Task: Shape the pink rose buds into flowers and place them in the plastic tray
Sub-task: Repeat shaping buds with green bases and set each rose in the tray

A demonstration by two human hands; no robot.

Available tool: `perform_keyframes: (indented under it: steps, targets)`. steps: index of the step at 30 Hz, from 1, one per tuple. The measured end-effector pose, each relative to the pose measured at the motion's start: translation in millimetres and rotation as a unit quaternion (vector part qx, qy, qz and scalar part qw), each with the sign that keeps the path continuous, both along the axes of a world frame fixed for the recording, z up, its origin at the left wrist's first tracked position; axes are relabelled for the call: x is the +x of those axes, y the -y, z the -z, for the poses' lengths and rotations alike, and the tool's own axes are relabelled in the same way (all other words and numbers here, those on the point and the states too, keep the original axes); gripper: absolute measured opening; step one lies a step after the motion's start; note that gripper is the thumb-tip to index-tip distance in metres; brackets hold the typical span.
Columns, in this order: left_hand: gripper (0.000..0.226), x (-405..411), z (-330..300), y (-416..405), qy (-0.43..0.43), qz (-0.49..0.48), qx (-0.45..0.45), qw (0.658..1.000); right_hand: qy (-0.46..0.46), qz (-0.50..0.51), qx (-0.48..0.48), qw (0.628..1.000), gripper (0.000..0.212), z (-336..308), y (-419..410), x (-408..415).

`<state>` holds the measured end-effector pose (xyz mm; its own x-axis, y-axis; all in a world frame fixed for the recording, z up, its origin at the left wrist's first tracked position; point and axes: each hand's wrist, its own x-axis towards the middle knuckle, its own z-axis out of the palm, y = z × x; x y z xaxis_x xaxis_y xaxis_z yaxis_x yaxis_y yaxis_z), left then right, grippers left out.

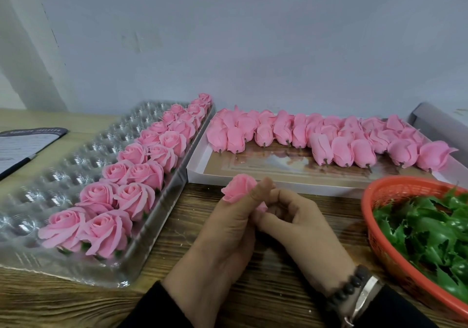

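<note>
Hands first: your left hand (pixel 222 229) and right hand (pixel 296 223) both pinch one pink rose bud (pixel 239 188) above the wooden table (pixel 253 299), with the clear plastic tray (pixel 76 155) of shaped roses (pixel 136 175) to your left, unshaped buds (pixel 329 137) in the white box (pixel 253 175) beyond, and the orange basket (pixel 379 239) of green leaves (pixel 430 231) on your right.

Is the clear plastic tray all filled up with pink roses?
No, the clear plastic tray holds finished pink roses only in its two right-hand rows, and the cups to their left are bare.
</note>
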<state>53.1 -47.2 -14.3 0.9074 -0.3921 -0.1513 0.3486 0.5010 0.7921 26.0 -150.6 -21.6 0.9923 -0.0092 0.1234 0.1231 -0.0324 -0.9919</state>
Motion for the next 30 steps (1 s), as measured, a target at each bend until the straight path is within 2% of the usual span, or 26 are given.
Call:
perform_keyframes:
  steps: [3, 6, 8, 10, 13, 16, 18, 23, 25, 28, 30]
  targets:
    - [0.038, 0.7, -1.7, 0.8, -0.013, 0.0, 0.008, 1.0, -0.037, -0.047, 0.06, 0.996, 0.015, -1.8, 1.6, -1.8]
    - [0.045, 0.9, -0.9, 1.7, 0.012, -0.033, 0.009, 0.999, -0.021, -0.052, 0.076, 0.996, 0.003, -1.7, 1.0, -2.1]
    - [0.051, -0.3, -2.8, 0.2, 0.041, -0.064, 0.023, 0.997, 0.013, 0.0, 0.067, 0.998, 0.006, -0.5, 2.4, -1.7]
    - [0.056, -1.6, -4.4, -2.5, 0.072, -0.109, 0.077, 0.988, 0.056, 0.072, 0.033, 0.995, 0.006, -1.2, 4.9, -1.6]
    - [0.046, -2.7, -7.4, -2.5, 0.131, -0.151, 0.172, 0.965, 0.104, 0.094, -0.016, 0.99, 0.008, -5.5, 3.8, -4.6]
    - [0.033, -0.9, -5.8, -0.8, 0.178, -0.14, 0.221, 0.949, 0.115, 0.079, -0.034, 0.99, 0.024, -6.5, 0.9, -6.9]
    - [0.023, -1.3, -4.4, 1.3, 0.191, -0.125, 0.206, 0.952, 0.11, 0.059, -0.047, 0.991, 0.028, -7.2, -0.6, -7.1]
    - [0.027, -3.6, -3.6, 4.7, 0.197, -0.086, 0.172, 0.961, 0.101, 0.044, -0.066, 0.992, 0.027, -7.5, -0.8, -7.2]
    - [0.029, -3.5, -4.3, 5.1, 0.2, -0.081, 0.171, 0.961, 0.101, 0.044, -0.057, 0.992, 0.024, -8.1, -0.2, -7.1]
    - [0.029, -4.1, -3.8, 5.3, 0.202, -0.075, 0.17, 0.962, 0.108, 0.07, -0.024, 0.991, 0.033, -7.5, 0.8, -7.2]
    - [0.028, -3.1, -2.6, 3.8, 0.196, -0.081, 0.167, 0.963, 0.126, 0.077, -0.028, 0.989, 0.03, -8.2, 0.4, -8.2]
